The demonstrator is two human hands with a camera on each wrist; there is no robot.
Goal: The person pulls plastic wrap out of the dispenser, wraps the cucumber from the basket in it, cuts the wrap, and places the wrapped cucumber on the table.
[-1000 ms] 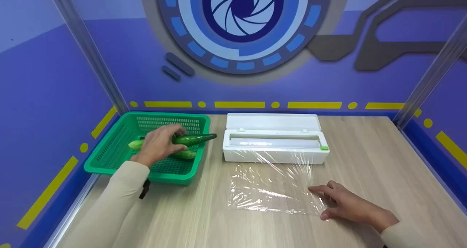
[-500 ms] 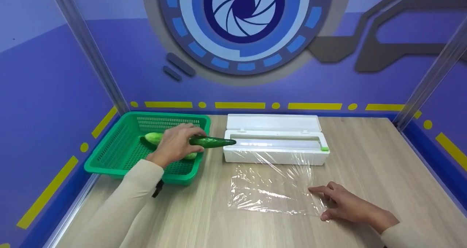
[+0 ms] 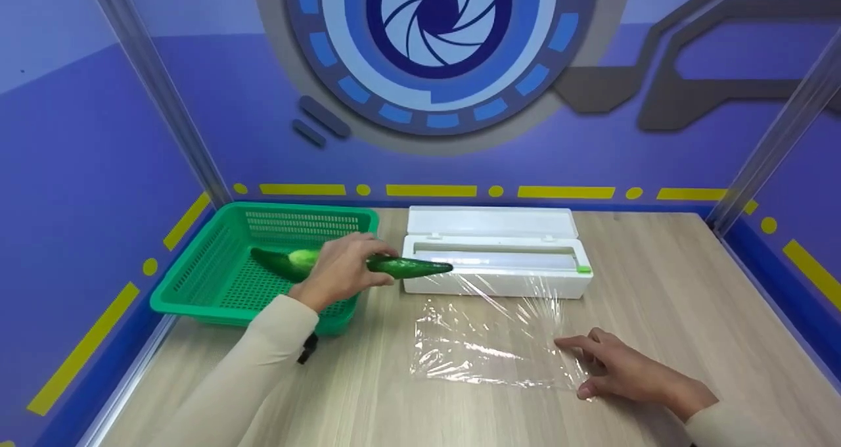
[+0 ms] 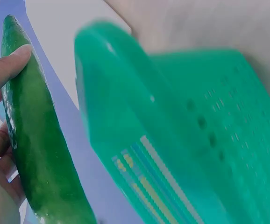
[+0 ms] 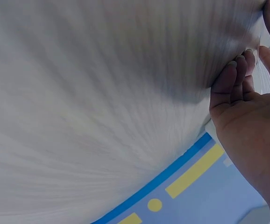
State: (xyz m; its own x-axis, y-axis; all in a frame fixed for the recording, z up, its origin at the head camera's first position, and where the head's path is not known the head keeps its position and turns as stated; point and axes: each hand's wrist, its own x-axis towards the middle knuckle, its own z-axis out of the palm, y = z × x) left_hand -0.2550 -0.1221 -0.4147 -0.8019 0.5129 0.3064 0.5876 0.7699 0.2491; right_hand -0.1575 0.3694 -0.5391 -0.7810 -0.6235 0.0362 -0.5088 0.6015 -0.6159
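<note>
My left hand (image 3: 345, 269) grips a dark green cucumber (image 3: 417, 267) with a paler end, thumb on the near side. They hang over the right rim of the green basket (image 3: 197, 310), the cucumber's dark tip overlapping a white cling film box (image 3: 493, 285). In the left wrist view the cucumber (image 4: 46, 140) lies along the fingers, beside the basket wall (image 4: 111, 121). A second cucumber (image 3: 268, 263) stays in the basket, partly hidden. At the right edge of the pulled-out cling film (image 3: 483, 342), my right hand (image 3: 624, 368) presses down with forefinger and thumb tips.
The film box stands at the back middle with its lid (image 3: 493, 221) raised, the roll (image 3: 506, 259) inside and a green slider (image 3: 583, 269) at its right end. Blue printed walls (image 3: 433, 164) enclose the wooden table (image 3: 670, 282) at the back and both sides.
Gripping the cucumber, my left hand has lifted it from the basket and carried it right, its tip now past the box's left end. My right hand and the film stay in place.
</note>
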